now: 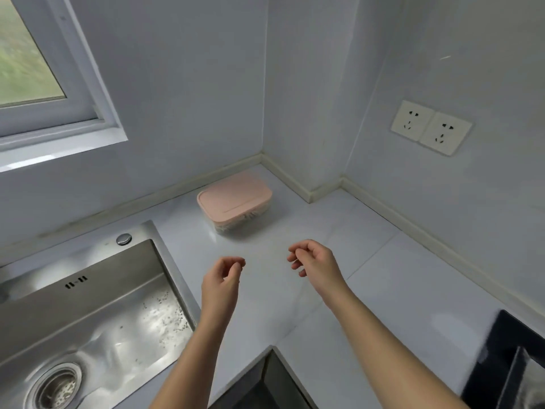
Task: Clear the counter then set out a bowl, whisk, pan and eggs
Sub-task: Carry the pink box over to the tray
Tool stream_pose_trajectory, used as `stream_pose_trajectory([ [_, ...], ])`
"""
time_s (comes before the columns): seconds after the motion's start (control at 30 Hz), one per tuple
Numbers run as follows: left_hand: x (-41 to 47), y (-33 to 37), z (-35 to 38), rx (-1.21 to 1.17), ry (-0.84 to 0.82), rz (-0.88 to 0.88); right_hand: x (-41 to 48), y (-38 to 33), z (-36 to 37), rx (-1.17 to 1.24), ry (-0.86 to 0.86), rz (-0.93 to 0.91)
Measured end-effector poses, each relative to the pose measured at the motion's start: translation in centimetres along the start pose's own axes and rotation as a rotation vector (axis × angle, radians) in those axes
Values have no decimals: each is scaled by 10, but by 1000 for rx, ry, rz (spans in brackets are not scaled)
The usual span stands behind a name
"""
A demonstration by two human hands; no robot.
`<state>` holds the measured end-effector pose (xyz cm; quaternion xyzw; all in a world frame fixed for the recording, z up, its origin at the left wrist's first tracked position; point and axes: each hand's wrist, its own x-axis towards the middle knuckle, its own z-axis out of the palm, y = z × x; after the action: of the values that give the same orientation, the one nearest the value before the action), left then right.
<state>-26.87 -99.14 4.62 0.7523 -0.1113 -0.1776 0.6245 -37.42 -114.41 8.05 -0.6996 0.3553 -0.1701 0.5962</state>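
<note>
Pink-lidded box (234,202) sits on the counter (368,276) just beyond both hands, long axis crossways. Left hand (222,283) and right hand (317,265) hover loosely curled, holding nothing, about equally near.

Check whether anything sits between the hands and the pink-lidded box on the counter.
Nothing visible does. The left hand and right hand hover empty, fingers loosely curled, over bare counter in front of the pink-lidded box. The sink lies to the left, off that path.
</note>
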Motion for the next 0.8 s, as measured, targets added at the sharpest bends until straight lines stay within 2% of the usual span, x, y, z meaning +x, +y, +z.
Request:
stream_pose_trajectory([
  [0.1,48,-11,-7,42,14,-24,58,1,25,-133,-67,55],
  [0.27,143,-21,-8,125,24,-65,154,-9,56,-347,-69,46],
  [0.4,207,-29,-3,136,24,-161,224,-18,81,-506,-103,45],
  [0.5,228,-37,-2,140,-10,-218,261,-16,92,-526,-111,15],
  [0.63,244,-46,-2,83,-47,-203,292,-9,95,-530,-114,107],
  [0.8,250,-45,-7,67,-136,-203,278,4,68,-371,-7,163],
])
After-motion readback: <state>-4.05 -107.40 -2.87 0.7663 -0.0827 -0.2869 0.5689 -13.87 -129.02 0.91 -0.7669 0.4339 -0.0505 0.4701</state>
